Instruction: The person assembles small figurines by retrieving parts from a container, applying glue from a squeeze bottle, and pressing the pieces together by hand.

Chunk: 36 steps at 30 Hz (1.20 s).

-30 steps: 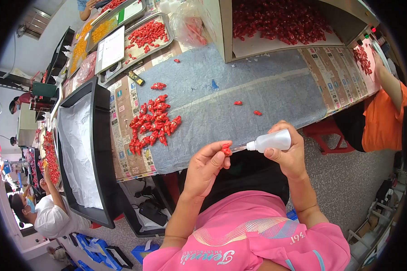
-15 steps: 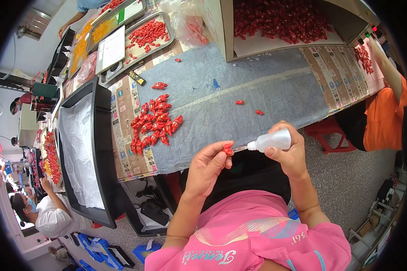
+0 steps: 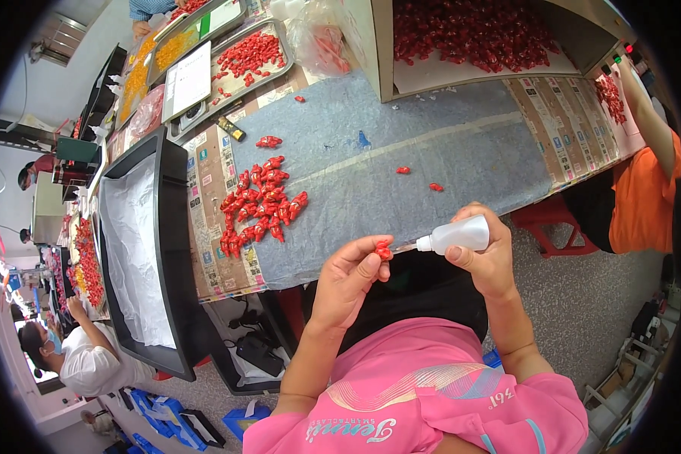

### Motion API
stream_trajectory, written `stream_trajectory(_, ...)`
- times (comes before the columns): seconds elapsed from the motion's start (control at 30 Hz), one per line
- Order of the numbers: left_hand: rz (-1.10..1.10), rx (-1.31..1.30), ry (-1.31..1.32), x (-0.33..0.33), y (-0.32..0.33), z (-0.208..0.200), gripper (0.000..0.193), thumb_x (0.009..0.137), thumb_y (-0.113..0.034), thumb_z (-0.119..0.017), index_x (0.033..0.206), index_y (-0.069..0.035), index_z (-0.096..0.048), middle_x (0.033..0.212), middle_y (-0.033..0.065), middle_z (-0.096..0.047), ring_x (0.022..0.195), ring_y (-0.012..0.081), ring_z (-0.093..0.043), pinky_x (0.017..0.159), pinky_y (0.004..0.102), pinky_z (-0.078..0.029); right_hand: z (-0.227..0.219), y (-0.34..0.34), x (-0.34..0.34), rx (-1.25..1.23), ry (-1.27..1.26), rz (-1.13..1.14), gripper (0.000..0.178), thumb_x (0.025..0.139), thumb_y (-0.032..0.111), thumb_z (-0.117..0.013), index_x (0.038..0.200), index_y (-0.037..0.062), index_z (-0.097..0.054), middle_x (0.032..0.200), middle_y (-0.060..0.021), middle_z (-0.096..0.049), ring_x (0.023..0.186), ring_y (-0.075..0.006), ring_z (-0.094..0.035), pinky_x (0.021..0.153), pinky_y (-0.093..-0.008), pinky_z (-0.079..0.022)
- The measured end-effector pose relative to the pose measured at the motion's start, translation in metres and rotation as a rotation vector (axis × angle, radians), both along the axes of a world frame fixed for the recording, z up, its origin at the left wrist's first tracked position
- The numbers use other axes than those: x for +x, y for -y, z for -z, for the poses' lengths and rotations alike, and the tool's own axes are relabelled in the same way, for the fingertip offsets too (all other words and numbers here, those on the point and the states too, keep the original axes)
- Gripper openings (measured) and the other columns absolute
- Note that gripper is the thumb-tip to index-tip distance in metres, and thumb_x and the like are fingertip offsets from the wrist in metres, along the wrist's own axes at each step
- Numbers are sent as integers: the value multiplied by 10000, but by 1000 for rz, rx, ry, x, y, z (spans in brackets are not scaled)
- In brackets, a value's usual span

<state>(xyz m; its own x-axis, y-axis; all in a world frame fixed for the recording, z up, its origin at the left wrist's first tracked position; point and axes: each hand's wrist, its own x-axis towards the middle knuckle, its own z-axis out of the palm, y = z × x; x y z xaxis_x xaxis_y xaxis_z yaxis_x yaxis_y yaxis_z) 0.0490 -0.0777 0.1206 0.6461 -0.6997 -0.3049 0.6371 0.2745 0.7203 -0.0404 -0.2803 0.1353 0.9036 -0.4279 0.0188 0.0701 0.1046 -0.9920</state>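
Note:
Between thumb and fingertips, my left hand [image 3: 349, 281] pinches a small red plastic piece [image 3: 384, 250] just past the table's front edge. My right hand [image 3: 486, 257] is wrapped round a white squeeze bottle [image 3: 461, 234], tilted sideways. The bottle's thin nozzle [image 3: 405, 247] points left and meets or nearly meets the red piece; contact is too small to tell. On the blue-grey mat [image 3: 356, 181] lies a pile of similar, larger red pieces [image 3: 259, 204] to the left. Two loose small red pieces [image 3: 436, 187] lie nearer the bottle.
A black tray [image 3: 175, 250] lined with white sheet stands left of the mat. Metal trays [image 3: 280, 57] with red and yellow parts sit at the far left. A shelf box [image 3: 386, 45] full of red pieces rises at the back. A person in orange [image 3: 643, 197] works at the right.
My hands, the red piece and the bottle hold almost the same position. At the far left, another person's hand has moved to the trays' edge.

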Motion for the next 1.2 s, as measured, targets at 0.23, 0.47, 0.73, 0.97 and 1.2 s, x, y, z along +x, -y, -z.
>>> stream_trajectory(0.23,-34,-6,22,-2,1,3,275,896,-99,-584,1146,10,-547,988,81,-612,817,135,-590,749,257,-487,-5,-5,-2,19,-52,26,443,669,282,-823,931,33,-567,866,-12,-510,767,-92,-499,670,-219,-394)
stream_trajectory(0.47,-44,-14,12,-5,2,1,231,881,-89,-605,1092,-14,-550,1025,82,-611,936,168,-615,830,290,-509,0,-5,-5,-6,1,20,393,700,192,-812,964,23,-575,913,-25,-564,826,-95,-559,708,-229,-447)
stream_trajectory(0.73,-121,-4,74,-10,6,-1,214,874,-63,-609,1070,-12,-540,1036,90,-604,970,185,-607,858,302,-503,-1,-10,-8,28,-19,38,407,699,193,-815,979,29,-569,913,-18,-575,822,-85,-552,711,-227,-449)
stream_trajectory(0.97,-125,14,66,-14,6,-2,234,876,-72,-608,1090,-11,-535,1040,88,-604,985,184,-598,877,301,-488,0,-12,-9,50,-5,70,417,696,212,-817,980,35,-569,891,-11,-579,799,-77,-551,689,-218,-448)
stream_trajectory(1.2,-143,-2,67,-14,8,-5,213,875,-27,-593,1077,-17,-526,1080,110,-591,1032,215,-588,907,312,-479,-1,-13,-9,62,2,88,414,698,210,-815,980,34,-568,890,-10,-573,801,-83,-553,691,-218,-450)
